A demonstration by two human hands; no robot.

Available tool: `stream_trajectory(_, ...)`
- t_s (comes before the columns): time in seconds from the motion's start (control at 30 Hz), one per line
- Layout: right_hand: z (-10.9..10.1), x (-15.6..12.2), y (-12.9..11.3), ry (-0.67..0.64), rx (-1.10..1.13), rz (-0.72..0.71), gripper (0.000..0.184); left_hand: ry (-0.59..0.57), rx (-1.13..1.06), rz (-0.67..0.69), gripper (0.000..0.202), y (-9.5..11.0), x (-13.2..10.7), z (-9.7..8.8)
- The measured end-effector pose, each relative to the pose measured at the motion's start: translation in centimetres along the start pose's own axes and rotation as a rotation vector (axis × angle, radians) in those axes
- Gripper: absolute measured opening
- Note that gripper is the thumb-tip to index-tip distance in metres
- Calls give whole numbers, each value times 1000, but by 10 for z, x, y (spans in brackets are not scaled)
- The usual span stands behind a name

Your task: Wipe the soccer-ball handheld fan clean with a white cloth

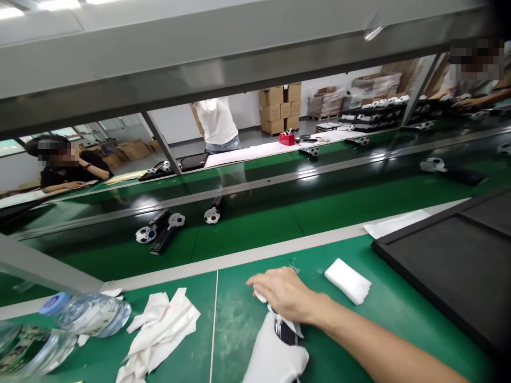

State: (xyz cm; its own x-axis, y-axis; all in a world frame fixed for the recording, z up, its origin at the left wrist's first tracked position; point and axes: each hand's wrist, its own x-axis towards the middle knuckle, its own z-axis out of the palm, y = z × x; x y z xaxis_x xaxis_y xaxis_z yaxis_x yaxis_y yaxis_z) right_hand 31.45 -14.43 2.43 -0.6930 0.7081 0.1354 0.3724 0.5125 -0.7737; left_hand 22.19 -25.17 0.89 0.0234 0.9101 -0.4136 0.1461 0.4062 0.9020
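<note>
My left hand [275,354], in a white glove, is at the bottom centre, closed around a black device [286,331] with a shiny rim. Over its upper end, my bare right hand [282,292] reaches in from the lower right with fingers bent down. Some white material [296,326], apparently a wiping cloth, shows beneath the right palm. A small orange spot is visible near its fingertips. The far end of the device is hidden by the right hand. To the right of this hand, a folded white cloth pad [348,281] lies on the green table [235,303].
Crumpled white cloths [162,332] and clear plastic bottles [93,314] lie at left. A black tray [451,266] occupies the right side. Beyond the table edge, a green conveyor [255,229] carries black devices with football-patterned heads [212,215]. Other people [217,125] are across the line.
</note>
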Motion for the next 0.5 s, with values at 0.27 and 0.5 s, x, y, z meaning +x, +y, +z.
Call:
stream_trajectory(0.27,8,-2,5,-9,52,65,35,-111,-128,31,25,-4,0,-3)
stream_trajectory(0.5,2,4,12,-80,567,234,26,-156,-197,43,27,-3,-1,-3)
